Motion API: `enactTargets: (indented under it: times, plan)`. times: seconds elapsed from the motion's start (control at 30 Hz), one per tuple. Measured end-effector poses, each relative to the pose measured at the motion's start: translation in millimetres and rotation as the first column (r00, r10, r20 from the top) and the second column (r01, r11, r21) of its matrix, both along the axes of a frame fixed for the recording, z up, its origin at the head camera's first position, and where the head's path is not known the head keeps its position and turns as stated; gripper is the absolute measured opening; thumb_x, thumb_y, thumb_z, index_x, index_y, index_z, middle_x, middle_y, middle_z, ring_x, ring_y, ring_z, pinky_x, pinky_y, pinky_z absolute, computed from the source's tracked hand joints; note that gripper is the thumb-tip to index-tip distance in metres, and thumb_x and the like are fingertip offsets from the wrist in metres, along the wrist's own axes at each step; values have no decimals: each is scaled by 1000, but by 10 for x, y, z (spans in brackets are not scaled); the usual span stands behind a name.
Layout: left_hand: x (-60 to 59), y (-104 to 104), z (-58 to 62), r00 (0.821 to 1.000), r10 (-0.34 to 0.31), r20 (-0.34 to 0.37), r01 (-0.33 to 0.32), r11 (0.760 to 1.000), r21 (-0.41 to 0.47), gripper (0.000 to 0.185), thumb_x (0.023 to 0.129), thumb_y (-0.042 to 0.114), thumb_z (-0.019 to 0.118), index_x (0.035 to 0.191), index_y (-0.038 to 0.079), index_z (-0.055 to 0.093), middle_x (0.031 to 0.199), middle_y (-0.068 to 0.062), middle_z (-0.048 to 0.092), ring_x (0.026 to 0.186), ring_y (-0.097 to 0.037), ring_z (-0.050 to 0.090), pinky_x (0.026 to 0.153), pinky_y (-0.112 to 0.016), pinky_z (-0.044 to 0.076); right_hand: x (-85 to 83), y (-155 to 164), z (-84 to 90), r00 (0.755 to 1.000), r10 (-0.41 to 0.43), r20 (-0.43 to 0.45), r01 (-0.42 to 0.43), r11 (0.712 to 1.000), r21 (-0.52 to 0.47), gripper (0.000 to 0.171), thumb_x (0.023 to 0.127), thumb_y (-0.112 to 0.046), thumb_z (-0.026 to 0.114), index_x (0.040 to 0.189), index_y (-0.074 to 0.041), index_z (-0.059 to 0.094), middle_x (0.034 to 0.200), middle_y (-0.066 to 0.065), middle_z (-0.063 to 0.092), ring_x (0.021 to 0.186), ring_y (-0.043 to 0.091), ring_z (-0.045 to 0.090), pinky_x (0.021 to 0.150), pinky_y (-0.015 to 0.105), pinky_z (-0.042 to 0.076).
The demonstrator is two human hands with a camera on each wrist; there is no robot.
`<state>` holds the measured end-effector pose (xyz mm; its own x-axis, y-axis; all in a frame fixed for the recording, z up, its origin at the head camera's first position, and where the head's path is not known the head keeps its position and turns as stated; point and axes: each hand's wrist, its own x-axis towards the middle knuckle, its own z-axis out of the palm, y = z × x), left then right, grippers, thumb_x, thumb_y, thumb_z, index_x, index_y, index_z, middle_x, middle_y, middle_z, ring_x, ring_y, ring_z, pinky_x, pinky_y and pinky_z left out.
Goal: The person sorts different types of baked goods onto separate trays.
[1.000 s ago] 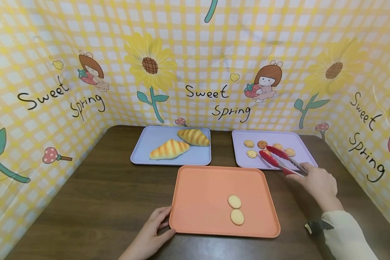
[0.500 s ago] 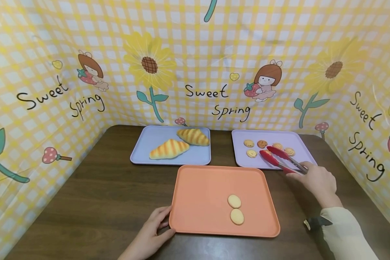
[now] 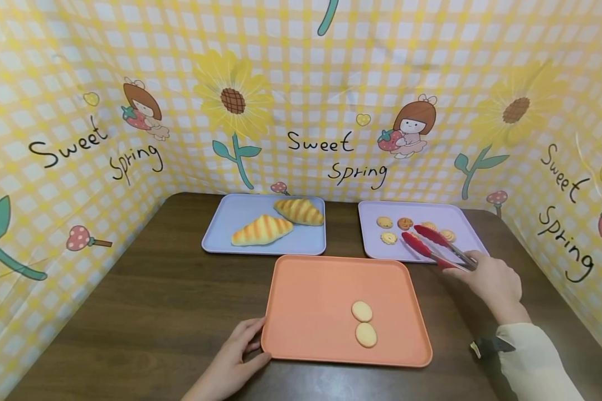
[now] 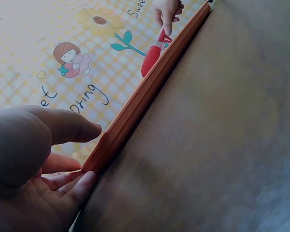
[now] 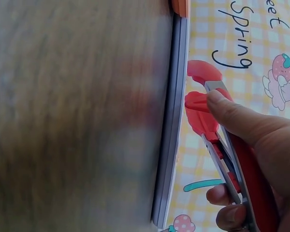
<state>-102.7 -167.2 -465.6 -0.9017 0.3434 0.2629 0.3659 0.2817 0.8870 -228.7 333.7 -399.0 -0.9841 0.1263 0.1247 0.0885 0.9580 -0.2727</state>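
My right hand (image 3: 495, 283) grips a pair of red-tipped metal tongs (image 3: 433, 236) at the right. Their tips stand apart over the lilac tray (image 3: 466, 214), partly hiding a cookie between them. Round cookies lie around the tips, among them a dark brown one (image 3: 404, 223) and a pale scalloped one (image 3: 388, 238). In the right wrist view the thumb presses along one arm of the tongs (image 5: 203, 116). My left hand (image 3: 233, 356) holds the near left corner of the orange tray (image 3: 311, 306), thumb at the front edge and fingers along the side.
Two plain oval cookies (image 3: 366, 335) lie on the right half of the orange tray. Behind it, a blue tray (image 3: 221, 225) carries two croissants (image 3: 262, 230). A yellow checked cloth (image 3: 311, 83) walls in the back and sides of the dark wooden table (image 3: 170, 289).
The tongs stay over the same spot with their tips apart, shifting only very slightly. The left hand, trays, cookies and croissants keep their places.
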Motion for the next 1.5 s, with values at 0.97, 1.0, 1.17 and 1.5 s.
enactTargets:
  times: [0.97,1.0,1.17,1.5]
  plan:
    - [0,-5,-6,1000,9,-12,-9,1000,-15,60,92,5,71,141,-17,42,132,-27,46,120,-11,52,95,-25,52,505,-436,102,979,161,-128,-162,987,0,76,72,-67,77,126,-15,67,105,23,70,86,44,65,54,46,47]
    - [0,-7,-4,1000,9,-9,-10,1000,-18,61,92,5,71,141,-17,42,132,-27,46,120,-12,52,95,-25,52,520,-454,97,977,166,-132,-168,986,0,76,71,-67,78,125,-15,68,102,21,71,84,42,66,53,44,47]
    - [-2,-15,10,1000,9,6,-8,1000,-29,61,93,6,70,141,-16,41,133,-27,45,121,-15,52,96,-26,52,576,-520,64,972,199,-127,-201,980,1,76,67,-67,80,122,-16,70,87,9,71,68,28,61,49,38,43]
    - [7,-1,3,999,14,-43,-15,1000,-22,57,92,4,70,139,-16,44,130,-26,47,119,-8,51,94,-24,53,702,-643,63,962,242,-123,-243,970,7,74,67,-65,82,119,-15,72,89,5,72,66,20,58,52,41,47]
